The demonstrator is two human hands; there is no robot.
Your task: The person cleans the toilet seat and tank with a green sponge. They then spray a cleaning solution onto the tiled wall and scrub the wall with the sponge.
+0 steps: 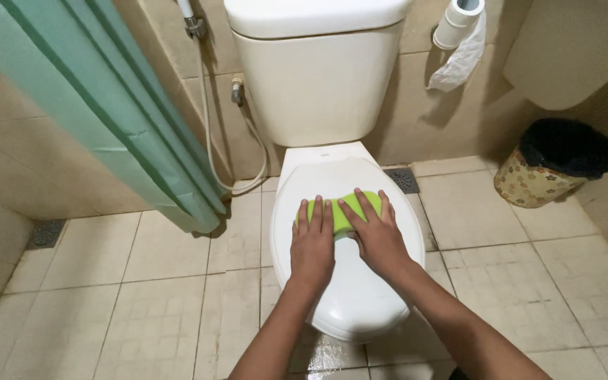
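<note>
Green sponge (341, 210) mid-frame on closed toilet lid (360, 295); my left hand (312, 246) and right hand (378, 236) press it flat, fingers spread. Wet floor (177, 309) below: I'd guess a slip risk.

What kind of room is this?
A bathroom. There is a white toilet with its lid shut, a toilet paper roll on the wall, and a green shower curtain.

2 hands (312, 250) (378, 238), 1 green sponge (344, 208), 1 toilet (350, 295), 1 paper roll (457, 22), 1 bin (536, 184), 2 floor drains (403, 179) (46, 232).
</note>
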